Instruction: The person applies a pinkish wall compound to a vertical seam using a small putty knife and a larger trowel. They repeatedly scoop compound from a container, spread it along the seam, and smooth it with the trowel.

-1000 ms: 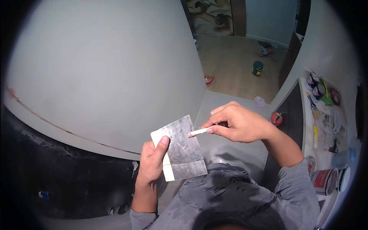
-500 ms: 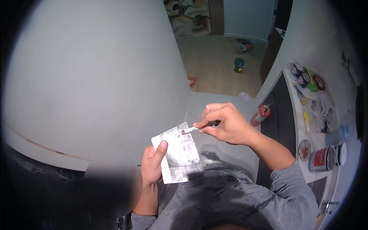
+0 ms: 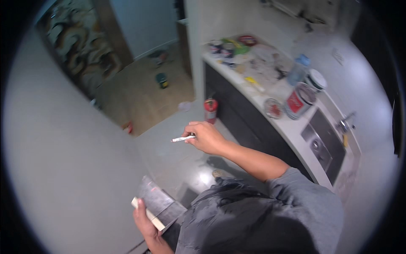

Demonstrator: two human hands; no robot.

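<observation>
My left hand (image 3: 146, 222), low and left near my body, is closed on a flat, grey-smudged panel (image 3: 160, 200) with a thick cream edge; a line crosses its face. The panel tilts, with my thumb over the cream edge. My right hand (image 3: 208, 138) is stretched out in front of me, over the grey floor. Between its fingertips it pinches a short, slim white stick (image 3: 182, 139) with a dark tip pointing left. Stick and panel are well apart. What kind of stick it is, I cannot make out.
On my right, a white counter (image 3: 292, 134) holds cans, a large tin with a red label (image 3: 301, 100), a round dish (image 3: 274, 109), a blue-capped bottle (image 3: 298, 70) and a sink (image 3: 325, 146). A red fire extinguisher (image 3: 210, 111) stands before it. A pale wall (image 3: 76, 169) borders my left.
My view has swung right toward the counter and sink. My right hand has drawn the stick away from the panel. My left hand has lowered and tilted the panel.
</observation>
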